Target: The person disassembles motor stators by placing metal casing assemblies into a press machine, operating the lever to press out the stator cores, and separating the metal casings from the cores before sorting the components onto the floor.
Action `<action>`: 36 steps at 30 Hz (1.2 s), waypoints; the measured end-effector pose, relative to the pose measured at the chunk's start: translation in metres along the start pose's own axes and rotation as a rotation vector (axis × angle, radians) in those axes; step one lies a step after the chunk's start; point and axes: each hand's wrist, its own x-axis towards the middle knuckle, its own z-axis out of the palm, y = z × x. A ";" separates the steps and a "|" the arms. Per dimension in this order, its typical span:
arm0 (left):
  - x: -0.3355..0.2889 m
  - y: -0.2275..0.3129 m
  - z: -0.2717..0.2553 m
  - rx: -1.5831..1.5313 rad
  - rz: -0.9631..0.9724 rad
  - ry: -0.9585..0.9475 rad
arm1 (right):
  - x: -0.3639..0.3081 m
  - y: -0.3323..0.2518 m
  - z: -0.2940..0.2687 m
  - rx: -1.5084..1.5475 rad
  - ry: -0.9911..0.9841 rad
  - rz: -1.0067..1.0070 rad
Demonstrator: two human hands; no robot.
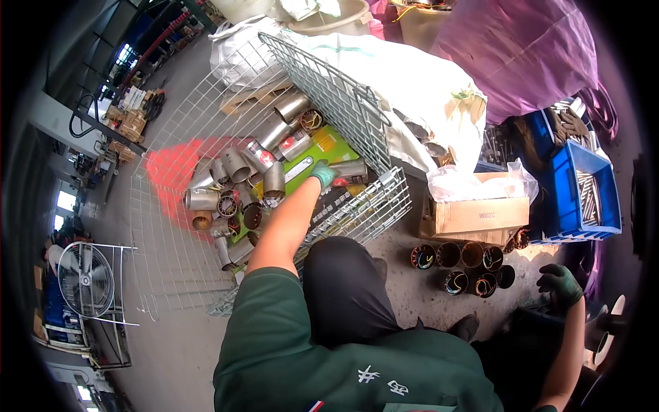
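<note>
Grey floor (165, 350) carries one wire cage (329, 82), where metal tubes (237, 165) overlap too much to count. Most lie left of your left grip (321, 173); one tube (351, 168) is just right of it. Seven floor tubes (448, 255) stand between your two grips. I cannot tell your left's opening or hold; your right grip (559, 285) is half open, nothing visible in it.

A workshop with a grey concrete floor (165, 350), a round caged fan (86, 279) at left, piled cardboard boxes (132, 125) beyond, and bright windows (66, 200) along the dim left side.
</note>
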 end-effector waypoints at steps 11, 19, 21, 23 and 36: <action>-0.132 0.065 -0.032 0.727 0.577 -0.313 | 0.009 -0.003 0.003 0.094 0.081 0.037; -0.060 -0.050 -0.132 0.975 0.356 0.118 | 0.016 0.005 -0.004 0.000 0.105 -0.019; -0.053 -0.080 -0.133 1.277 0.230 0.025 | 0.017 0.025 -0.018 -0.164 0.094 -0.137; -0.038 -0.100 -0.128 1.291 0.301 0.113 | 0.016 0.040 -0.032 -0.329 0.078 -0.250; -0.030 -0.058 -0.139 0.801 0.280 0.131 | 0.025 0.017 -0.014 -0.051 0.084 0.066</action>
